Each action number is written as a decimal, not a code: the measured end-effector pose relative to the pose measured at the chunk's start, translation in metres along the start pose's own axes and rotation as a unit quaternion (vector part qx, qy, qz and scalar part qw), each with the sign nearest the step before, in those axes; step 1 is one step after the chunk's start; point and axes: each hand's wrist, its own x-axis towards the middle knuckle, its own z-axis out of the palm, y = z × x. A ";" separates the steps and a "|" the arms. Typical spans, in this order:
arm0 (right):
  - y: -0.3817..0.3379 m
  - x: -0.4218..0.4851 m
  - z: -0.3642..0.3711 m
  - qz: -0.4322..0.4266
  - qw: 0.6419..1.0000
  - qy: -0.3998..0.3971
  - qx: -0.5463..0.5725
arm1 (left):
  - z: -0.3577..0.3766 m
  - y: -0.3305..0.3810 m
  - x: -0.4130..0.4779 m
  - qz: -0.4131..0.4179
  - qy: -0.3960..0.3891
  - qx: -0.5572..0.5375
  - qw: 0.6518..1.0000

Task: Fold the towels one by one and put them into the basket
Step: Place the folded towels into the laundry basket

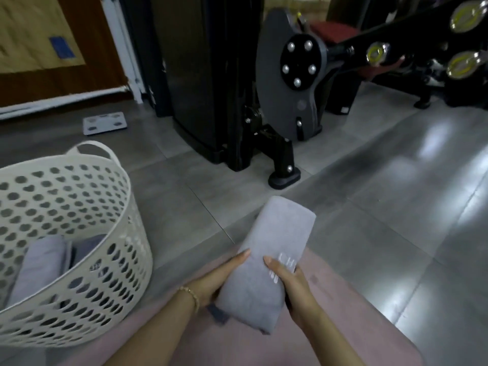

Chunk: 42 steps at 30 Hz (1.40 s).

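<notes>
I have one folded pale grey terry towel (274,249) in both hands, held over the pink mat (356,313) in front of me and just right of the cream plastic laundry basket with heart-shaped holes (133,196). My left hand (216,281) clamps its near left edge, thumb on top and fingers curled underneath. My right hand (290,283) grips the right edge the same way, thumb lying beside the white embroidered lettering.

I judge the folding of this towel done: it is a tidy long packet, and what remains is to carry it left and lay it in the basket.

Inside the basket I count two folded towels, a light grey one (39,268) and a darker blue-grey one (87,247) beside it; others may lie hidden below them. That makes three towels I can be sure of, and one basket.

A corner of dark grey cloth (219,314) peeks out beneath my left wrist. I cannot tell whether it is another towel waiting to be folded
</notes>
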 end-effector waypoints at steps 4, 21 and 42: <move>-0.049 -0.001 0.070 -0.018 0.994 -0.092 -0.057 | -0.016 0.038 -0.073 0.098 -0.001 -0.044 0.994; -0.017 0.047 0.431 0.075 0.921 -0.368 -0.104 | -0.248 0.075 -0.348 0.301 0.428 0.205 0.827; 0.246 0.178 0.513 0.223 0.922 -0.210 -0.235 | -0.416 -0.008 -0.326 0.241 0.547 0.158 0.786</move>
